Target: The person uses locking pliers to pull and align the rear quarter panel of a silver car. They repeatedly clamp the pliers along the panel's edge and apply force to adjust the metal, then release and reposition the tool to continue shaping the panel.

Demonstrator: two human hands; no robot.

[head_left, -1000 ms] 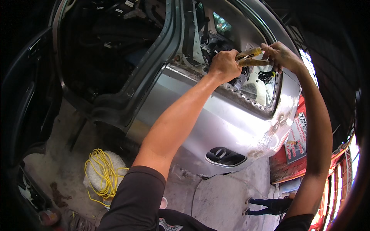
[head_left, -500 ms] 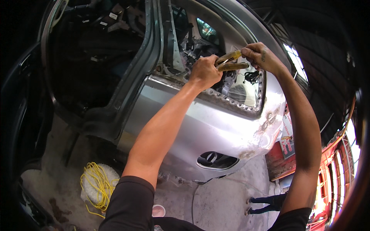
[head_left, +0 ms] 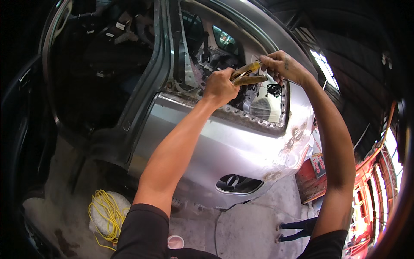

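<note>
In front of the car's side window opening, my left hand (head_left: 221,88) is wrapped round one end of a pair of pliers (head_left: 245,74) with worn yellow grips. The two handles stand apart and point right, and the fingers hide the jaws. My right hand (head_left: 282,67) pinches the tip of the upper handle between thumb and fingers; the exact contact is hard to make out. Behind and below both hands lies the silver rear side panel (head_left: 207,134), its window flange (head_left: 254,117) bare and dotted with holes.
An open door frame (head_left: 144,82) stands at left. Yellow cord (head_left: 107,218) lies on a pale round bundle on the floor near a pink-filled tub (head_left: 175,241). A person's legs (head_left: 297,228) show at lower right. Ground, rough patches (head_left: 297,134) mark the rear corner.
Both hands and the pliers have shifted slightly left in the picture, along with the whole car. My grip looks much the same.
</note>
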